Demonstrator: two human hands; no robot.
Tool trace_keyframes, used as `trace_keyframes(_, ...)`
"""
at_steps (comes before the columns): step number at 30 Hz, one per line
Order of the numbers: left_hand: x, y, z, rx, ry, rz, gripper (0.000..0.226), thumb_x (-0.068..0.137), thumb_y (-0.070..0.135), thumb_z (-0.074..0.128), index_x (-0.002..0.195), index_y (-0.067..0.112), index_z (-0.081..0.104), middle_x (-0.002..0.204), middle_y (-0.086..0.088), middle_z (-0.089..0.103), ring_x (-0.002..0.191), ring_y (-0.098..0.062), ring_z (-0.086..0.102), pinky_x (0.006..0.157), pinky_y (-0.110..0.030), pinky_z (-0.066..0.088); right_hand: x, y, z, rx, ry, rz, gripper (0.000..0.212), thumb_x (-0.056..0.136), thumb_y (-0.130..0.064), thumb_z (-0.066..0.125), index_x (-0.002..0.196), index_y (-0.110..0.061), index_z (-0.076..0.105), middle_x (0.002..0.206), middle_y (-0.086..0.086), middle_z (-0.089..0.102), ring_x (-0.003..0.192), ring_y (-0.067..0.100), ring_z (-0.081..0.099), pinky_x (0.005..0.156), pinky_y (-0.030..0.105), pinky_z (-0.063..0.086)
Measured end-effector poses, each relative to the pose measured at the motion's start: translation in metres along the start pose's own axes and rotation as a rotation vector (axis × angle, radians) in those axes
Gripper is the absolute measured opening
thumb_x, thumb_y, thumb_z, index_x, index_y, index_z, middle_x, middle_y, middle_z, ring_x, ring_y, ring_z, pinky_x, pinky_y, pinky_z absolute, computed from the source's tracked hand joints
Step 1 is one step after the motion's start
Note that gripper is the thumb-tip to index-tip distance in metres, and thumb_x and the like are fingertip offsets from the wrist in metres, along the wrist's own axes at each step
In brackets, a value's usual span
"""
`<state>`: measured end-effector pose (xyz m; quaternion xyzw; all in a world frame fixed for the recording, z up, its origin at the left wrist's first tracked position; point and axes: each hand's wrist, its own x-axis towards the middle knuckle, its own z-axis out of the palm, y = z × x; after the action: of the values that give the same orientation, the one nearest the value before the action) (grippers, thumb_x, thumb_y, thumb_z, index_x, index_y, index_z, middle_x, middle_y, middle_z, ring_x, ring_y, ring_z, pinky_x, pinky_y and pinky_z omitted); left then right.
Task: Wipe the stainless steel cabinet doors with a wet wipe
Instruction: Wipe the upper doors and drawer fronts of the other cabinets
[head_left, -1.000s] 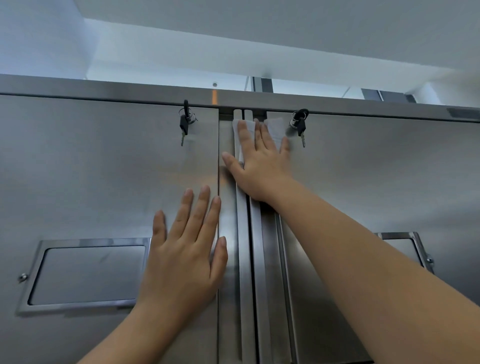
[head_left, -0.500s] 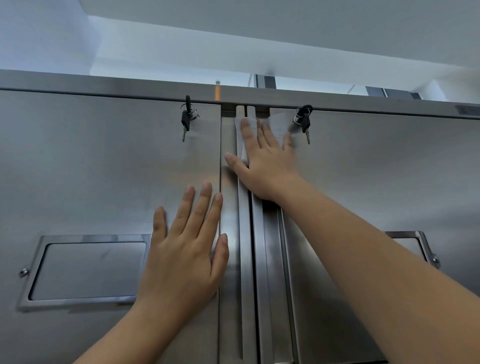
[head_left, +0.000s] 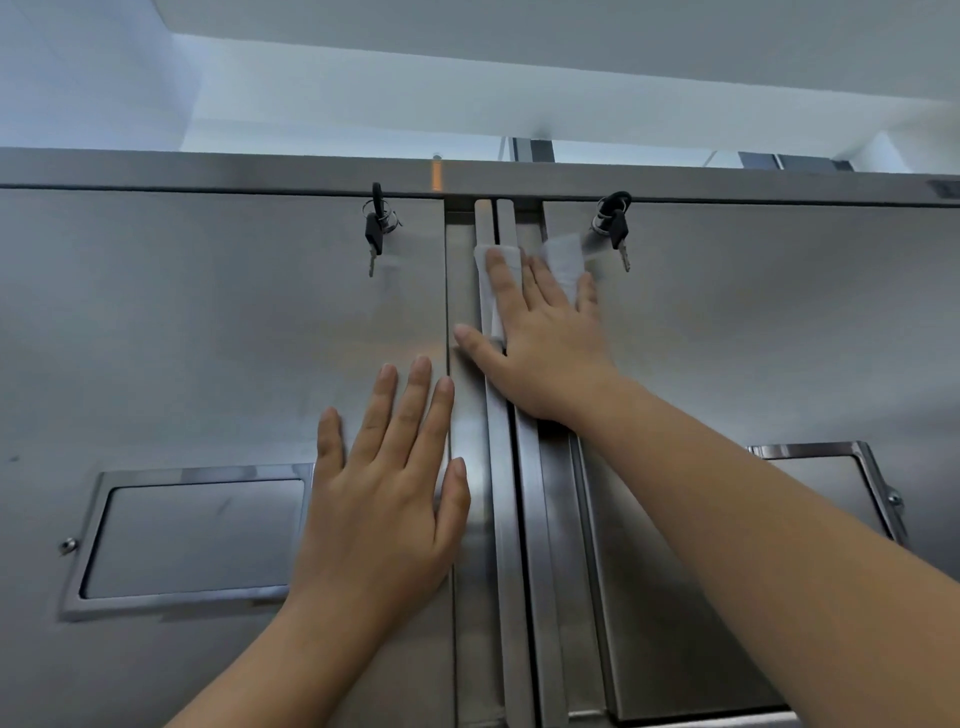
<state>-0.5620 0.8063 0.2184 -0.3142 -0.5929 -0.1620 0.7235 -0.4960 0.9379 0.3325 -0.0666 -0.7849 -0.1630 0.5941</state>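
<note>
Right hand: fingers straight and a little spread, palm flat, pressing the wet wipe against the metal. There is no pinch; the flat press alone holds the wipe.

Wet wipe: white and crumpled, high up at the seam between the two doors. One part lies over the left handle bar under the index finger. Another part sticks out above the middle and ring fingers onto the right door, just beside the right key. The thumb stretches left, across the bar toward the left door.

Left hand: fingers straight and spread, palm flat on the left door near its inner edge. It sits lower than the right hand, holds nothing, and is apart from the wipe.

Doors: brushed stainless steel, meeting in the middle. The left handle bar and the right handle bar run down side by side at the seam.

Locks: the left key and the right key each sit in a lock near the top inner corner of a door. Each has a black head, with a small key hanging below.

Each door carries a recessed panel lower down, the left panel and the right panel, the latter partly behind the right forearm.

Top rail: it spans both doors and has a small orange mark above the left door's inner edge.
</note>
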Motion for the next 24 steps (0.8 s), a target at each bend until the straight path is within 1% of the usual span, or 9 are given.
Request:
trace_keyframes(4,-0.001,0.000,0.001,0.004,0.003,-0.001,0.056,0.088,0.031,0.031,0.137,0.006,0.045,0.145,-0.012,0.038,0.132,-0.034,0.036,0.097,-0.060,0.033,0.037,0.000,-0.016,0.006,-0.051,0.039,0.072,0.094,-0.059,0.020,0.148,-0.024,-0.014,0.158,0.006,-0.004,0.144,0.016,-0.010,0.112,0.050,-0.011)
trace_keyframes(7,0.000,0.000,0.001,0.008,0.003,0.002,0.056,0.088,0.030,0.031,0.137,0.006,0.045,0.145,-0.012,0.038,0.132,-0.034,0.036,0.096,-0.060,0.034,0.040,0.000,-0.017,0.003,-0.053,0.045,0.072,0.094,-0.059,0.020,0.148,-0.024,-0.014,0.158,0.005,-0.005,0.144,0.016,-0.010,0.112,0.050,-0.010)
trace_keyframes(15,0.000,0.000,0.000,-0.001,-0.006,-0.015,0.056,0.089,0.029,0.030,0.139,0.008,0.042,0.146,-0.011,0.037,0.134,-0.031,0.034,0.098,-0.059,0.033,-0.022,-0.006,0.002,0.031,0.005,0.006,0.073,0.093,-0.059,0.018,0.147,-0.023,-0.015,0.157,0.007,-0.008,0.143,0.016,-0.012,0.111,0.046,-0.014)
trace_keyframes(19,-0.004,0.001,-0.001,-0.012,-0.026,-0.022,0.056,0.088,0.027,0.029,0.139,0.007,0.042,0.147,-0.011,0.035,0.135,-0.031,0.033,0.100,-0.058,0.031,-0.055,-0.014,0.009,0.061,0.016,0.009,0.074,0.088,-0.060,0.010,0.147,-0.024,-0.017,0.157,0.005,-0.009,0.143,0.015,-0.013,0.110,0.044,-0.015)
trace_keyframes(21,-0.005,0.002,-0.003,-0.026,-0.029,-0.033,0.056,0.088,0.027,0.029,0.138,0.006,0.043,0.146,-0.012,0.037,0.134,-0.031,0.035,0.101,-0.056,0.032,-0.069,-0.018,0.011,0.078,0.015,0.008,0.076,0.084,-0.061,0.006,0.146,-0.025,-0.019,0.157,0.004,-0.011,0.143,0.014,-0.015,0.109,0.042,-0.018)
trace_keyframes(24,-0.010,0.006,-0.006,-0.023,-0.023,-0.040,0.055,0.088,0.026,0.030,0.135,0.004,0.047,0.142,-0.014,0.042,0.130,-0.031,0.042,0.100,-0.051,0.035,-0.090,-0.022,0.015,0.116,0.006,0.007,0.075,0.085,-0.059,0.009,0.144,-0.026,-0.022,0.157,0.003,-0.014,0.141,0.012,-0.019,0.107,0.038,-0.023)
